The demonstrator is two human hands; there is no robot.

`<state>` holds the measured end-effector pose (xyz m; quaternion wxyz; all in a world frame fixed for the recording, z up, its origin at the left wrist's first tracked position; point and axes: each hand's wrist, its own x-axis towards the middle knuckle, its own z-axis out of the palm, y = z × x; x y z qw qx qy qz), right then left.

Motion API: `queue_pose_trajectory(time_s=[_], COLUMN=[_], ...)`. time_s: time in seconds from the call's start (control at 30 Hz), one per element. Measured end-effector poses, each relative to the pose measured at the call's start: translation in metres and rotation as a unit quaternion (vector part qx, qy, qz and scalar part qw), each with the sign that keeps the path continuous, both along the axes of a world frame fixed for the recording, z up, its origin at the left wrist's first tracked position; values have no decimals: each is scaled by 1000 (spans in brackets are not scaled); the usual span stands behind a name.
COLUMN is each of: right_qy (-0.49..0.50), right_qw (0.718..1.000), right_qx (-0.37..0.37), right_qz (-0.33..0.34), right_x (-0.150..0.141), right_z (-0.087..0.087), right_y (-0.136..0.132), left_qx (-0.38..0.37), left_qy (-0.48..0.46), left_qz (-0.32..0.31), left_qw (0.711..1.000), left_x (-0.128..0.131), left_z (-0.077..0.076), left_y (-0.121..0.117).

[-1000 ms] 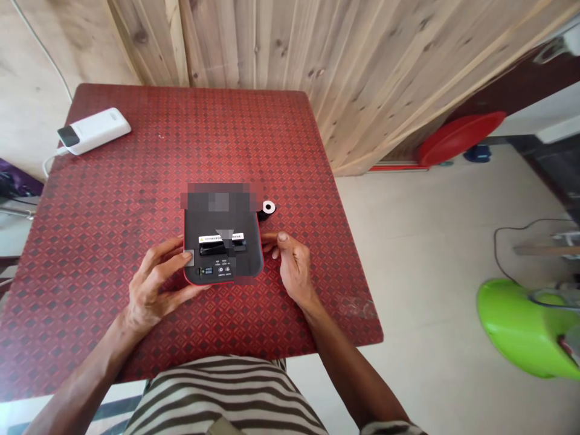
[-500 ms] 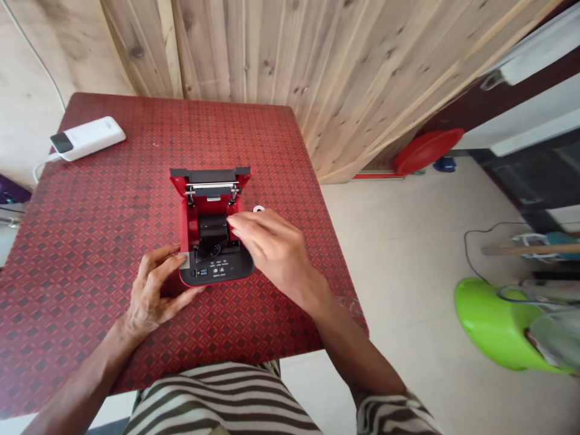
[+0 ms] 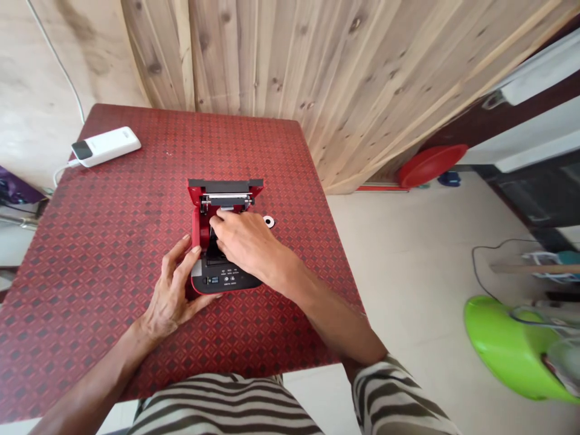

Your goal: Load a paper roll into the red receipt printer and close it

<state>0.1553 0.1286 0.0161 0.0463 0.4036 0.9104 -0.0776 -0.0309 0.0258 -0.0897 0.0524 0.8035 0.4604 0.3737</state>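
Note:
A small red and black label printer (image 3: 226,281) stands on the table with its lid (image 3: 226,185) raised, showing a metal bar and roller under it. My left hand (image 3: 174,287) grips the printer's left front corner, fingers along the side and thumb at the front edge. Inside the open bay lies a black roll (image 3: 216,249), mostly hidden. Over it reaches my right hand (image 3: 244,241), its fingers bent down around the roll; the fingertips are partly out of sight. Just right of the printer lies a small white ring with a dark centre (image 3: 269,222).
A red patterned cloth covers the table (image 3: 109,241). At the back left lies a white power bank (image 3: 109,146) with a white cable. A wooden plank wall (image 3: 272,60) rises behind. On the floor at right are a green plastic item (image 3: 502,350) and a red basin (image 3: 430,164).
My right hand has moved left from the roll's right end and now covers most of it. The left hand keeps its hold on the printer. The whole view has shifted slightly.

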Motion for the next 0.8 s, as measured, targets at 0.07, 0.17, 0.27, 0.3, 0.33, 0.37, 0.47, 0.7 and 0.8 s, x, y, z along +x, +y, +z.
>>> queue_pose_trajectory(time_s=[0.07,0.17,0.27,0.3,0.33,0.37,0.47,0.7,0.8], right_qy=[14,103,313,376,424,456,496,487,464], right_qw=[1000,993,944,920,897,877,833,817,833], right_qx=[14,44,63,59,49,35,-21,-131,-155], right_qz=[-10,-38,-80,-97,-120,-147,-246,-280,-258], right_x=[7,25,57,70,82,94,116,98,101], right_z=[3,12,16,14,11,5,-26,-93,-91], right_y=[-8,-26,-45,-52,-58,-64,-81,-93,-90], left_qx=[-8,-19,-36,-41,-45,-48,-38,-26,-18], left_qy=[-5,-14,-15,-13,-11,-8,-3,-5,-3], left_qz=[0,7,12,10,7,5,2,18,18], left_qw=[1000,1000,999,999,999,999,999,999,1000], left_x=[1,1,1,0,-1,-1,-2,-2,-3], left_z=[0,-2,-4,-5,-5,-6,-6,-5,-7], left_y=[1,3,5,6,7,7,9,9,9])
